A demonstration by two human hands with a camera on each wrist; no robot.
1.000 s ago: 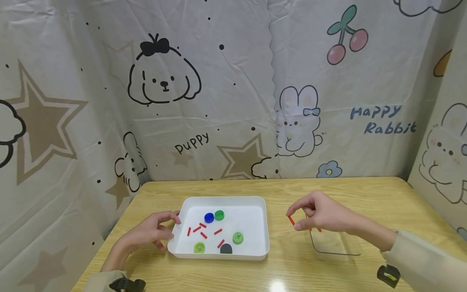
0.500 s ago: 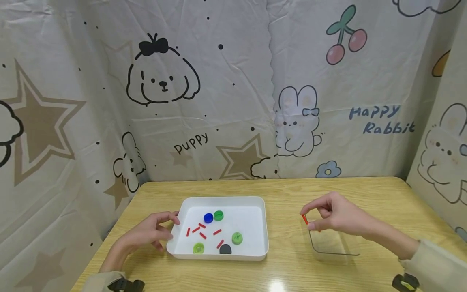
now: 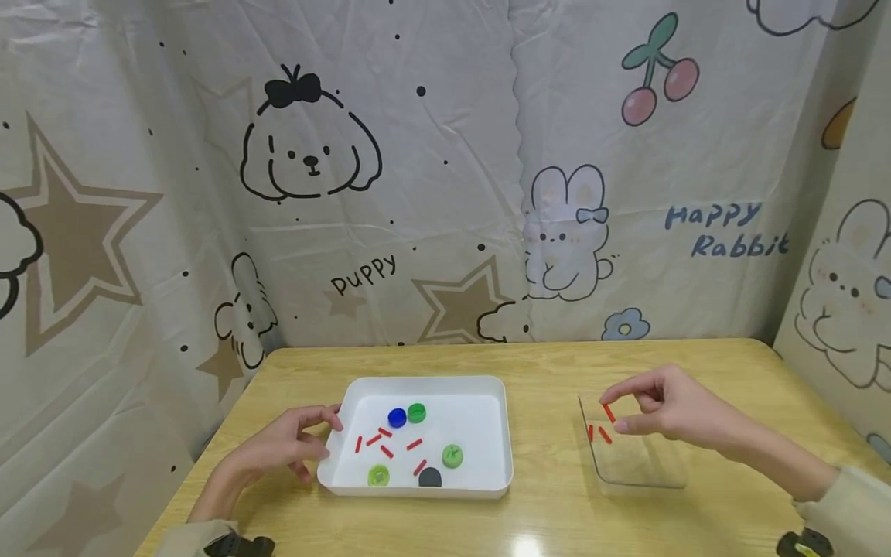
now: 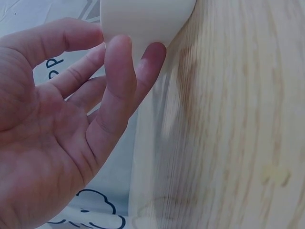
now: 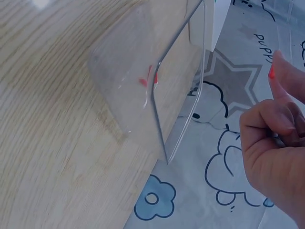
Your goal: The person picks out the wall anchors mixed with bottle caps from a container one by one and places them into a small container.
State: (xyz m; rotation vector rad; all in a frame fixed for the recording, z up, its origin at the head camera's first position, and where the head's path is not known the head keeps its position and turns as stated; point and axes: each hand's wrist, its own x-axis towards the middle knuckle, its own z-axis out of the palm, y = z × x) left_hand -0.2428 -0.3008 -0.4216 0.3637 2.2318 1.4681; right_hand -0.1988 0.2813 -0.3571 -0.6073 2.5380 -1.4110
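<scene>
Over a clear plastic box (image 3: 642, 485), my right hand (image 3: 671, 406) pinches a small red stick (image 3: 609, 413) between thumb and index finger. Two more red sticks (image 3: 605, 435) lie in the box below it. In the right wrist view, the held stick's end (image 5: 271, 71) peeks out at the fingertips. A white tray (image 3: 480, 490) stands to the left, with my left hand (image 3: 287, 439) at its left side. Relaxed, slightly bent fingertips rest against the tray's wall (image 4: 145, 21). Several red sticks (image 3: 386, 451) are scattered inside that tray.
Also in the tray are a blue cap (image 3: 397, 418), a green cap (image 3: 416, 412), another green cap (image 3: 452, 456), a yellow-green cap (image 3: 379, 475) and a dark half-round piece (image 3: 430, 477). A printed curtain (image 3: 445, 193) hangs behind the wooden table (image 3: 543, 464).
My right hand has moved right with the red stick, from beside the clear box's left rim to over the box. The left hand and tray have stayed in place.
</scene>
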